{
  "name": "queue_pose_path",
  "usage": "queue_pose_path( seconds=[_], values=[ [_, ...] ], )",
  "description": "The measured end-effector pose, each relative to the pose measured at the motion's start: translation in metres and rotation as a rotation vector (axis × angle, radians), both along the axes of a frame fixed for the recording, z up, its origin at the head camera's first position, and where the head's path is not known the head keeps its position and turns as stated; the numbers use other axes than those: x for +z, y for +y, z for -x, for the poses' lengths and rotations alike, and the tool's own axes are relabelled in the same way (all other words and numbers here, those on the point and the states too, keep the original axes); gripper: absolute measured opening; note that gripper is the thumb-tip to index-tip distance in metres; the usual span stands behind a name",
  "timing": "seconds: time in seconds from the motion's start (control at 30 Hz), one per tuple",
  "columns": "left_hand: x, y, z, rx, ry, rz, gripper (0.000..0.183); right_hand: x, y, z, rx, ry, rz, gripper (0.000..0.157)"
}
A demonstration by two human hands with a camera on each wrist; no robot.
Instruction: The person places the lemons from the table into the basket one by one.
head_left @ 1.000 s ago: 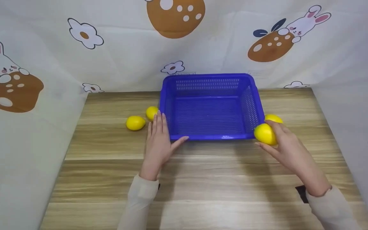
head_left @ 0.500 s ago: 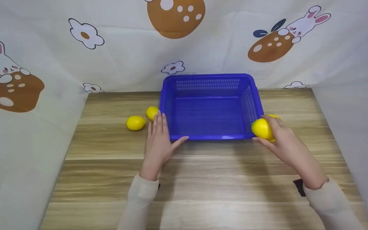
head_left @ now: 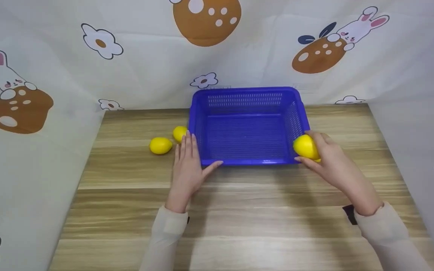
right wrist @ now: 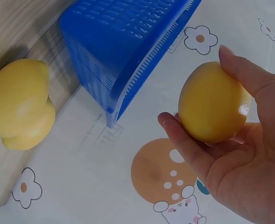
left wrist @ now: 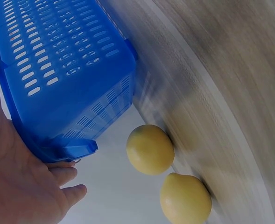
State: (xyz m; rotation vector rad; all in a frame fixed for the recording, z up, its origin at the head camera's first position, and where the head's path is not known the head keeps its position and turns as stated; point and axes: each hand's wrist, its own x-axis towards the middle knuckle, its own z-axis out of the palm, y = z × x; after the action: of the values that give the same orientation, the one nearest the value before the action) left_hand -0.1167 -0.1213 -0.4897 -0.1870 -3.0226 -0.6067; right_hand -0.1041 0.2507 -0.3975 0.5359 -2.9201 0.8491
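A blue plastic basket (head_left: 245,135) with slotted walls stands at the back of the table, nothing inside it. My left hand (head_left: 189,169) rests on its front left corner, fingers straight along the side rim and thumb over the front rim. My right hand (head_left: 333,162) holds a yellow lemon (head_left: 306,146) between thumb and fingers, overlapping the basket's right rim in the head view. The right wrist view shows the held lemon (right wrist: 212,102) above the table, apart from the basket. Left of the basket lie two more lemons, one nearer (head_left: 160,145) and one partly behind my fingertips (head_left: 179,133).
Two other lemons (right wrist: 18,95) lie together on the table right of the basket, mostly hidden by my right hand in the head view. A printed cloth (head_left: 145,64) with rabbits and flowers walls in the wooden table (head_left: 239,218) at the back and sides.
My right hand has moved left and slightly away from me with the lemon, from beside the basket to over its right rim. My left hand and the basket stay put.
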Motion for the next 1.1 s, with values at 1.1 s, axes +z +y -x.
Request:
queue_pose_path(
  seconds=[1.1],
  values=[
    [0.0,0.0,0.001,-0.006,-0.006,0.01,0.118,0.019,-0.003,0.03,0.045,-0.135,-0.122,0.072]
  ],
)
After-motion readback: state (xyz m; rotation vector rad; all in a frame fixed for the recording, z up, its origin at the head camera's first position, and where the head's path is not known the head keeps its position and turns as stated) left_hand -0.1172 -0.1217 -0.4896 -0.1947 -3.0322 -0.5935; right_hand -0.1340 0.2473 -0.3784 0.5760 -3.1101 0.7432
